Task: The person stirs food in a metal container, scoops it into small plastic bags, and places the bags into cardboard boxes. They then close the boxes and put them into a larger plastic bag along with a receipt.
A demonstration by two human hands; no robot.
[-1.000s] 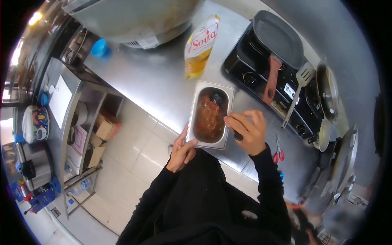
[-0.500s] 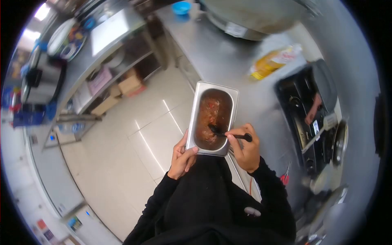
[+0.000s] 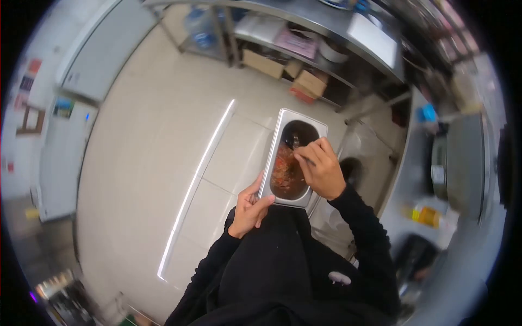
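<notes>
In front of my body is a rectangular steel food pan (image 3: 277, 140) holding a reddish-brown sauce (image 3: 284, 169) with chunks in it. My left hand (image 3: 251, 209) grips the near left corner of the pan, thumb over the rim. Over the pan's right side, my right hand (image 3: 322, 168) is closed around the handle of a black spoon (image 3: 292, 141). The spoon's bowl dips into the sauce near the far end, and most of its handle is hidden by my fingers.
A steel shelf table (image 3: 326, 30) stands ahead, with cardboard boxes (image 3: 309, 85) below. On the right, a steel counter (image 3: 410, 157) carries a yellow packet (image 3: 426, 216), a blue bowl (image 3: 428, 112) and a large pot (image 3: 462, 163). White cabinets (image 3: 65, 152) line the left side.
My view has swung left, so the counter now lies farther right. The spoon has moved from the near part of the pan to its far end.
</notes>
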